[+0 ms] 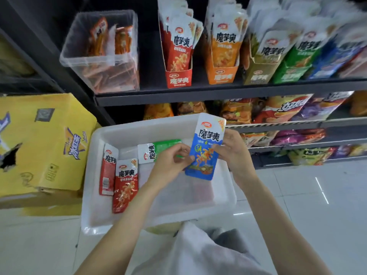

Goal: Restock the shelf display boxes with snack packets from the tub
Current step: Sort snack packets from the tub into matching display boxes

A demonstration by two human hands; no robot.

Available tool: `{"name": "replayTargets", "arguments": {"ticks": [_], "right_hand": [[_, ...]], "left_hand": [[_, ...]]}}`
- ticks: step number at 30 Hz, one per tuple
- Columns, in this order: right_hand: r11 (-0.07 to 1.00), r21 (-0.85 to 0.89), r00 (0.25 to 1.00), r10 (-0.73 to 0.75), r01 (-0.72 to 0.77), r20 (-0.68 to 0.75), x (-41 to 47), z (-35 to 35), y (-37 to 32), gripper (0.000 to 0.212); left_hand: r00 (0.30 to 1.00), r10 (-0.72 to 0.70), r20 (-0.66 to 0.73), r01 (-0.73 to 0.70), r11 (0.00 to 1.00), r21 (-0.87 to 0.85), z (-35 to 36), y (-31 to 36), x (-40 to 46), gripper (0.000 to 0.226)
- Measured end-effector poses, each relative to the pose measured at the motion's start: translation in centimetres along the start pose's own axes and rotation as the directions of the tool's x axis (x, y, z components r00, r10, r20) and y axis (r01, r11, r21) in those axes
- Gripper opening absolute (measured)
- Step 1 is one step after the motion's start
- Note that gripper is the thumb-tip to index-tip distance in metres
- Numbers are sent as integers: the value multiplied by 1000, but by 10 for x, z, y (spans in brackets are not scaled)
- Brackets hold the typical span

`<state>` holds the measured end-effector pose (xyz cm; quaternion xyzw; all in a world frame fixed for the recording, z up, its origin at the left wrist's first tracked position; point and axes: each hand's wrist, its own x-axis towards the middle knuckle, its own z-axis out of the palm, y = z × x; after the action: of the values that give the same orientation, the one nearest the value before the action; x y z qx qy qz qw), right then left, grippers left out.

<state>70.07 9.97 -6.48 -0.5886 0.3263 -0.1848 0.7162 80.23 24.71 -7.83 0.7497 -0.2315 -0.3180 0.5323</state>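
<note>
Both hands hold one blue-and-white foil snack packet point(206, 147) upright above the white plastic tub point(93, 175): the left hand point(170, 165) pinches its left edge, the right hand point(232, 151) grips its right edge. Two red packets point(124, 185) and a green packet point(158, 148) lie flat in the tub. The cardboard display boxes point(178, 78) stand on the dark shelf point(198, 95) beyond.

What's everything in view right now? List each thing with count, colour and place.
blue packet: 1, blue and white, held upright over the tub
white tub: 1, on the floor below the shelves
red packets: 2, lying at the tub's left
green packet: 1, lying in the tub, partly behind the left hand
display boxes: 5 visible, red, orange, olive, green, blue, top shelf
clear bin: 1, top shelf left
yellow carton: 1, floor left
left hand: pinches the blue packet
right hand: holds the blue packet
</note>
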Motion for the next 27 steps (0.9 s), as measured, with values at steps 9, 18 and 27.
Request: {"name": "replayTargets", "arguments": {"ticks": [9, 18, 27], "right_hand": [[963, -250, 987, -127, 98, -101, 13, -137, -38, 25], [910, -361, 978, -165, 202, 129, 48, -302, -107, 32], [864, -201, 882, -471, 461, -3, 91, -379, -151, 18]], "left_hand": [[935, 337, 113, -346, 788, 510, 99, 65, 32, 9], [829, 547, 120, -453, 529, 717, 240, 139, 77, 8], [746, 649, -149, -409, 624, 666, 284, 192, 137, 26]]}}
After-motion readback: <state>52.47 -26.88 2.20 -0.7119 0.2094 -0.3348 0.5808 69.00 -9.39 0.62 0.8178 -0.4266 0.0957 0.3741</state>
